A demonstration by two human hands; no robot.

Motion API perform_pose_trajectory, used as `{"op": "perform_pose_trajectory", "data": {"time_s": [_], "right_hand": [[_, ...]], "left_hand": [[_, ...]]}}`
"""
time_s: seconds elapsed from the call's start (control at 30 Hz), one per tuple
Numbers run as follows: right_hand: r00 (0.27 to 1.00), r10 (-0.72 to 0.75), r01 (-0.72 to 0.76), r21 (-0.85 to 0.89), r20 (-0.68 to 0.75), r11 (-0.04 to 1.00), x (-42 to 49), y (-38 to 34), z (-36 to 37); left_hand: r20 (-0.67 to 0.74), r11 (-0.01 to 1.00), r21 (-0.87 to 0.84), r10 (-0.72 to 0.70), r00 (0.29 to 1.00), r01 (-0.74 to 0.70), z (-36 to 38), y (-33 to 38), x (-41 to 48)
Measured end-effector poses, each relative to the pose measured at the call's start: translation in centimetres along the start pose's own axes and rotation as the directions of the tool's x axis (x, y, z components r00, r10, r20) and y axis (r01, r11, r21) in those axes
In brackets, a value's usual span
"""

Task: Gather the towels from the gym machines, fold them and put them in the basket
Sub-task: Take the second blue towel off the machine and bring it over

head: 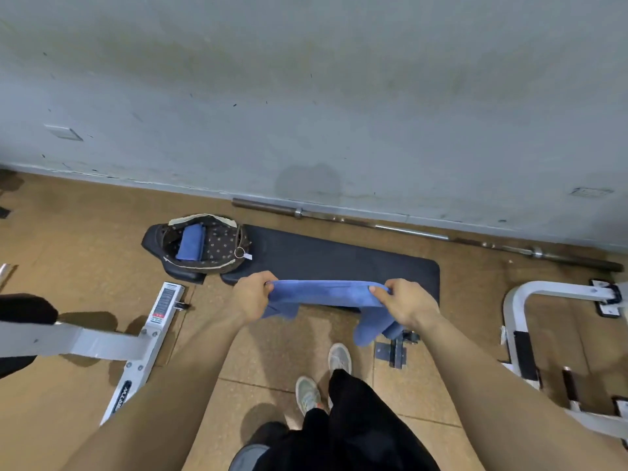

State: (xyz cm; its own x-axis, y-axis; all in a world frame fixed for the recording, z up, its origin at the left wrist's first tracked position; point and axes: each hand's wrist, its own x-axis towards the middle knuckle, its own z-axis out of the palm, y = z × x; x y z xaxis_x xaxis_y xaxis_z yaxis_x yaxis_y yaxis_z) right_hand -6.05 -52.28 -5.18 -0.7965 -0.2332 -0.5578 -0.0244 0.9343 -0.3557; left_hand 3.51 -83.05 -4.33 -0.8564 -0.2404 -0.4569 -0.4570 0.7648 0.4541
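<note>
From the head view, the person stands over a dark padded worktop (339,256) that lies along the wall, both arms stretched forward; the left hand (253,295) pinches one end of a blue towel (323,294) and the right hand (406,305) grips the other end, thumbs on top and fingers curled under the cloth. The towel is pulled taut between them above the near edge of the worktop, probably to square its top edge before a fold; loose cloth hangs below each hand, longer on the right side, so the halves do not look evenly matched yet. Holding it over the padded surface suggests the fold may be laid down and flattened there rather than finished in the air.

The basket (204,243), soft-sided with a patterned lining, sits open on the left end of the worktop, near the left hand; a folded towel (191,246) of the same blue already lies inside it, which leaves room beside it for this one.

A barbell (407,229) lies on the floor against the wall; white machine frames (149,334) stand to either side.
</note>
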Motion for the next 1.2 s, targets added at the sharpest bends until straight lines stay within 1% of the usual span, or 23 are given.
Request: {"op": "perform_pose_trajectory", "data": {"time_s": [0.1,0.2,0.33,0.4,0.5,0.6,0.7,0.77,0.83,0.93,1.03,1.1,1.2], "right_hand": [[1.0,0.024,-0.024,0.009,0.018,1.0,2.5,0.3,1.2],[0.996,0.047,-0.049,0.027,0.082,0.998,5.5,0.7,3.1],[0.973,0.099,-0.112,0.053,0.21,0.992,7.4,0.9,5.5],[0.961,0.128,-0.148,0.069,0.243,0.987,8.0,1.0,6.8],[0.949,0.175,-0.193,0.045,0.264,0.98,8.6,0.8,8.5],[0.935,0.29,-0.307,0.055,0.205,0.95,10.2,0.3,9.0],[0.905,0.425,-0.424,0.122,0.022,0.897,12.8,0.3,9.8],[0.888,0.455,-0.442,0.145,-0.069,0.885,15.6,0.3,10.4],[0.88,0.466,-0.452,0.141,-0.088,0.881,19.2,0.8,11.2],[0.883,0.463,-0.444,0.178,-0.077,0.878,25.4,2.7,13.2],[0.903,0.416,-0.398,0.153,-0.109,0.905,31.7,4.9,14.9],[0.912,0.367,-0.349,0.125,-0.185,0.929,35.7,6.3,16.0],[0.906,0.286,-0.271,0.091,-0.312,0.958,40.9,7.7,17.5]], "left_hand": [[0.01,0.999,0.026,0.033,0.999,-0.034,-0.1,-0.3,2.7],[0.02,0.998,0.045,0.05,0.999,-0.051,0.3,-1.0,5.4],[0.139,0.998,0.066,0.013,0.99,-0.022,1.5,-3.7,8.2],[0.216,0.994,0.107,0.009,0.976,-0.032,2.1,-5.2,9.5],[0.316,0.987,0.157,-0.023,0.949,-0.028,2.4,-6.7,11.8],[0.345,0.99,0.139,-0.024,0.938,-0.026,2.9,-7.8,15.4],[0.364,0.991,0.11,0.028,0.931,-0.073,4.0,-8.1,20.2],[0.356,0.988,0.11,0.063,0.932,-0.108,5.1,-7.9,23.5],[0.327,0.985,0.114,0.082,0.941,-0.126,6.5,-7.8,27.0],[0.287,0.988,0.114,0.066,0.956,-0.103,9.6,-8.4,32.6],[0.228,0.99,0.116,0.051,0.972,-0.079,13.1,-9.4,37.9],[0.147,0.993,0.094,0.051,0.988,-0.065,15.5,-10.0,41.4],[0.014,0.987,0.117,0.108,0.994,-0.109,18.3,-10.9,46.0]]}}
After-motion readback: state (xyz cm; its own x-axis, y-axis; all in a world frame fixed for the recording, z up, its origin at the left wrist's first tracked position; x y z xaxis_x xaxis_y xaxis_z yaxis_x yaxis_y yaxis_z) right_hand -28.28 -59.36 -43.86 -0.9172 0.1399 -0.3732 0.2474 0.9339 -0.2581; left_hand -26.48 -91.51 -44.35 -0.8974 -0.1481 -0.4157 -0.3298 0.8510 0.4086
